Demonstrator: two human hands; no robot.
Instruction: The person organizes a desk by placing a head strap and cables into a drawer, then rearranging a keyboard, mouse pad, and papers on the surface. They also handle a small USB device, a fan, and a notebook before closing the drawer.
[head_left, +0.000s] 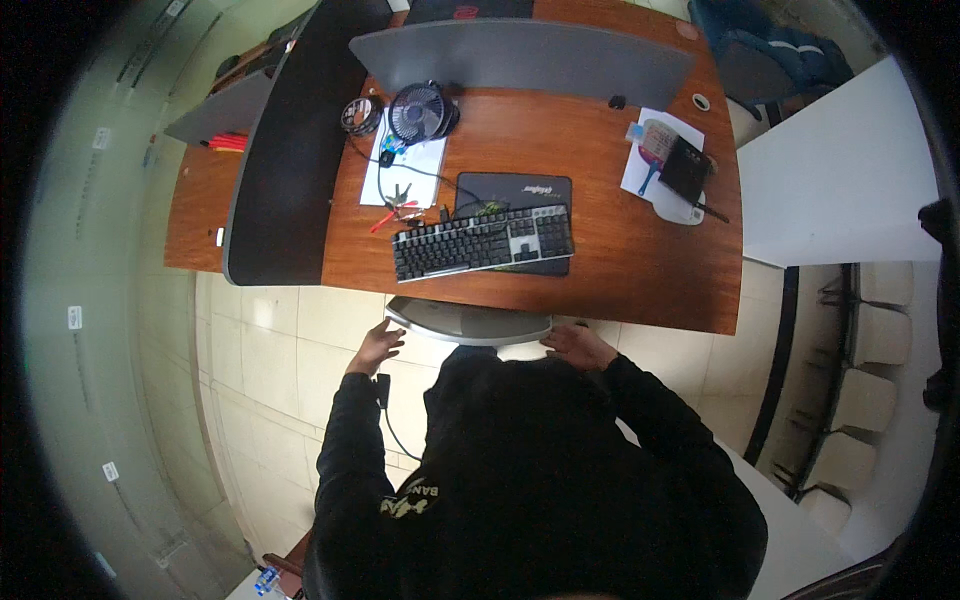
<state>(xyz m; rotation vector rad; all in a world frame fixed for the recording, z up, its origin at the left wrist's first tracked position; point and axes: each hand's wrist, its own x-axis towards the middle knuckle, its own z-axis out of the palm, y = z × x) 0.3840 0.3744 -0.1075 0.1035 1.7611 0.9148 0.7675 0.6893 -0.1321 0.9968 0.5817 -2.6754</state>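
My left hand (377, 347) is at the left end of a grey curved tray-like panel (469, 321) with a pale rim, which shows from under the desk's front edge. Its fingers are apart and slightly bent, and I cannot tell whether they touch the rim. At the panel's right end is my right hand (581, 346), its fingertips close to the rim and partly hidden. Above the panel, a black and silver keyboard (484, 241) lies askew over a dark mouse pad (517, 191) on the wooden desk (637, 262).
A small fan (418, 112), a tape roll (361, 115), keys (399, 196) and papers (375, 180) occupy the desk's left. To the right lie a black notebook (685, 166) and a hand fan (656, 150). Grey dividers (525, 60) border the desk; a cable (397, 435) hangs by my left arm.
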